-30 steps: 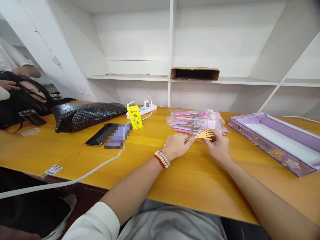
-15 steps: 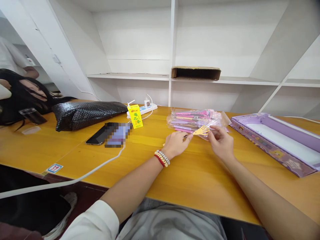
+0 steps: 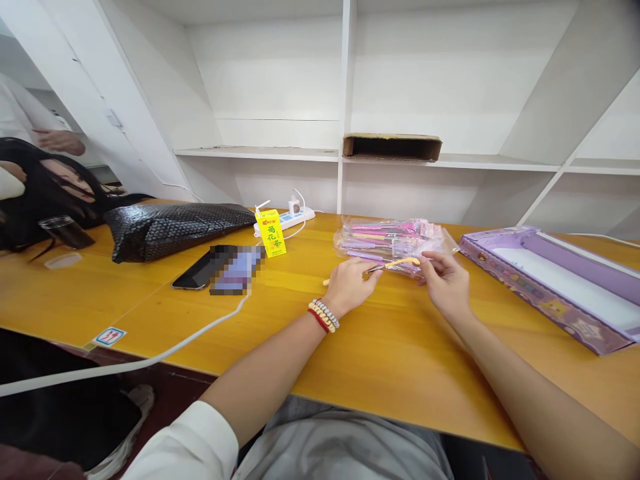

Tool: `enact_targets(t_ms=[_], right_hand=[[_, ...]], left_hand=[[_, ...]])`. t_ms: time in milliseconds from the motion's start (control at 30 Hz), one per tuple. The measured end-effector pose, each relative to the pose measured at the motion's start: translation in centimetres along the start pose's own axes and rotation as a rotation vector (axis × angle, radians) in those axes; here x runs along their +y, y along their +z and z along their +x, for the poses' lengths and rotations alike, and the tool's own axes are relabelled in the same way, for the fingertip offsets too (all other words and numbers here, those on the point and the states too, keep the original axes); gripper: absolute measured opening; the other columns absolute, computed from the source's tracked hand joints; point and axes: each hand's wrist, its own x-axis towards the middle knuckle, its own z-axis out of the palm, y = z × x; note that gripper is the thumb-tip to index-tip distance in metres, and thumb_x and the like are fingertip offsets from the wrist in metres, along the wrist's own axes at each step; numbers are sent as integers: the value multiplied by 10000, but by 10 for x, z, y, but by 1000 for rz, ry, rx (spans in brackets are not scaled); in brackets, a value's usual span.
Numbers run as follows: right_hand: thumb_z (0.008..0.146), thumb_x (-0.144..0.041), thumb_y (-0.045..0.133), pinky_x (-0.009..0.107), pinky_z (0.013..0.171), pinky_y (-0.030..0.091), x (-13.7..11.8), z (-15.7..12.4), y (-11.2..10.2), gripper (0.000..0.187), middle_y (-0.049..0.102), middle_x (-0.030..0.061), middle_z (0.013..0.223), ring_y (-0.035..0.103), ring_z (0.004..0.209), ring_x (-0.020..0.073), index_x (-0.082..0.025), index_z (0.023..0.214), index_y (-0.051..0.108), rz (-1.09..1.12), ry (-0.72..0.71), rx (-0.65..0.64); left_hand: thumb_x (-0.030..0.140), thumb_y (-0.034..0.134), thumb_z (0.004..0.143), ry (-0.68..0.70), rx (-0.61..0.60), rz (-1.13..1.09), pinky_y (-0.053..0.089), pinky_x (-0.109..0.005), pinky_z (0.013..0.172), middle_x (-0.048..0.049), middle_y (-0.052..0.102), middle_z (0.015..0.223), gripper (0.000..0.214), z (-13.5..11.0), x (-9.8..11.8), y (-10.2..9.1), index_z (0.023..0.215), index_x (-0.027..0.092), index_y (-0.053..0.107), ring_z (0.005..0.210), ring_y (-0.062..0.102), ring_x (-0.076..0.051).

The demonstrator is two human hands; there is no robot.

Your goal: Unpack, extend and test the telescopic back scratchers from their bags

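A yellow back scratcher with a hand-shaped head is held above the table, its head seen nearly edge-on. My left hand is closed round its thin shaft, and the pale handle end pokes out behind that hand. My right hand has its thumb and fingers pinched at the tips of the head. Just beyond both hands lie several more back scratchers, pink, purple and yellowish, in clear plastic wrapping.
To the right stands an open purple box. A yellow drink carton, a power strip, phones and a black bubble-wrap bag are left. White shelves hold a cardboard box. A person leans at far left.
The scratcher's head has turned from flat, fingers showing, to nearly edge-on. Both hands stay almost in place. At far left, another person's hand has moved.
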Motion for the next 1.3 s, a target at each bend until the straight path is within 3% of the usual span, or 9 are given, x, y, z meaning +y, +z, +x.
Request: enact_targets(t_ms=[367, 767, 933, 1067, 1300], right_hand=[[729, -491, 605, 274, 451, 515, -1, -1, -1, 417, 648, 46, 751, 647, 597, 183, -164, 987, 578, 113, -1, -108], [762, -481, 573, 281, 462, 510, -1, -5, 1, 416, 650, 83, 895, 647, 657, 195, -183, 1051, 571, 68, -48, -152], [755, -478, 581, 292, 476, 518, -5, -8, 0, 445, 641, 82, 995, 651, 695, 202, -214, 1112, 549, 112, -49, -245], [785, -521, 517, 296, 486, 528, -4, -8, 1, 441, 623, 83, 1024, 642, 692, 189, -210, 1092, 573, 115, -45, -224], [811, -496, 505, 288, 482, 516, 1, -13, 5, 448, 638, 64, 880, 637, 695, 191, -218, 1160, 541, 31, -65, -256]], left_hand=[[364, 522, 823, 15, 8, -47, 448, -285, 863, -25, 658, 1003, 268, 1, -2, 0, 1019, 257, 671, 915, 587, -159], [342, 566, 798, 20, 34, -63, 458, -287, 836, -20, 665, 962, 239, 3, -5, 3, 978, 233, 679, 886, 586, -162], [343, 561, 804, 31, 37, -78, 456, -281, 844, -21, 662, 976, 247, 2, -5, 3, 997, 236, 674, 889, 586, -157], [352, 547, 816, 47, 29, -74, 445, -280, 858, -28, 655, 995, 263, 1, -3, 4, 1022, 240, 666, 903, 585, -155], [363, 494, 846, 47, -26, -14, 450, -272, 809, -28, 645, 992, 306, -4, 9, 5, 1107, 266, 622, 901, 578, -157]])
